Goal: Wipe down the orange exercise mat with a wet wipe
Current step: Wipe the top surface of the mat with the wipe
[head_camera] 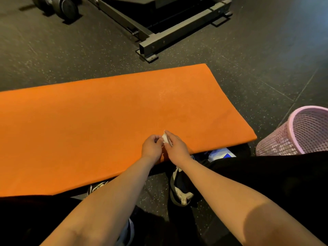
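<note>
The orange exercise mat [99, 121] lies flat on the dark speckled floor and fills the middle of the view. Above its near edge my two hands meet. A small folded white wet wipe [165, 138] sits between them. My left hand [151, 148] pinches one side of it with curled fingers, and my right hand [175, 147] holds the other side, with the fingers laid over the wipe. Most of the wipe is hidden by the fingers.
A pink mesh waste basket [300, 132] stands at the right, just off the mat's corner. A blue and white packet [221, 155] lies by the mat's near right edge. A grey machine frame [159, 39] and dumbbells [65, 8] sit beyond the mat. My shoes [179, 189] are below.
</note>
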The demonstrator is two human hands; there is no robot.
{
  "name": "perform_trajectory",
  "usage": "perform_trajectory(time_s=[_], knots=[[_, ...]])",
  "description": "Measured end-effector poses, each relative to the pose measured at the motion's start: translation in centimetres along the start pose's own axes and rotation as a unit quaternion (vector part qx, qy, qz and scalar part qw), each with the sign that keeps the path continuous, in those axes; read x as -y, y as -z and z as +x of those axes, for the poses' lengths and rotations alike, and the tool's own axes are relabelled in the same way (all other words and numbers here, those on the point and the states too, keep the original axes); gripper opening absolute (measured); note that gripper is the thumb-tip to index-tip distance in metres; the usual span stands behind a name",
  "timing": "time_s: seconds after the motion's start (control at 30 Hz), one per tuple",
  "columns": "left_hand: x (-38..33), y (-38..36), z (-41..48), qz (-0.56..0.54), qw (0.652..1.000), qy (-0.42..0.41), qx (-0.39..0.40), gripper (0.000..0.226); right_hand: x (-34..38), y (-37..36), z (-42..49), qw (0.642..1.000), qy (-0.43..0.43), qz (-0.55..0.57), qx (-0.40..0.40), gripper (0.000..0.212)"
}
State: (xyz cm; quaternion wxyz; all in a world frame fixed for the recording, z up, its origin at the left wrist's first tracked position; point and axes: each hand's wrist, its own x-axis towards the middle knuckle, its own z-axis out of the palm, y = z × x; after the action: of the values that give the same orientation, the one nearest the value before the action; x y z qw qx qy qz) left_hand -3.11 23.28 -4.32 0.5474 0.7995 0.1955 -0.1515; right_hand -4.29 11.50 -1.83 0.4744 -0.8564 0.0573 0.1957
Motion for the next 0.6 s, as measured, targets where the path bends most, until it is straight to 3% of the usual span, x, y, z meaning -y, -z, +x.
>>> perform_trajectory(time_s=[0.17,0.37,0.5,0.6], knots=[[-0.3,0.3,-0.2,-0.034,0.999,0.029,-0.022,0.015,-0.3,-0.4,0.2,0.998,-0.034,-0.038,-0.035,0.038],[-0.4,1.1,-0.4,-0.042,0.998,0.047,-0.027,0.013,0.3,-0.6,0.0,0.999,-0.034,-0.008,-0.027,0.011],[-0.8,1.5,-0.7,-0.034,0.999,0.034,-0.015,0.011,1.0,-0.5,-0.1,0.999,-0.046,0.019,-0.004,0.007],[-1.1,1.9,-0.6,-0.024,0.999,0.022,-0.024,0.013,1.4,-0.4,-0.2,0.998,-0.040,0.003,-0.038,0.017]])
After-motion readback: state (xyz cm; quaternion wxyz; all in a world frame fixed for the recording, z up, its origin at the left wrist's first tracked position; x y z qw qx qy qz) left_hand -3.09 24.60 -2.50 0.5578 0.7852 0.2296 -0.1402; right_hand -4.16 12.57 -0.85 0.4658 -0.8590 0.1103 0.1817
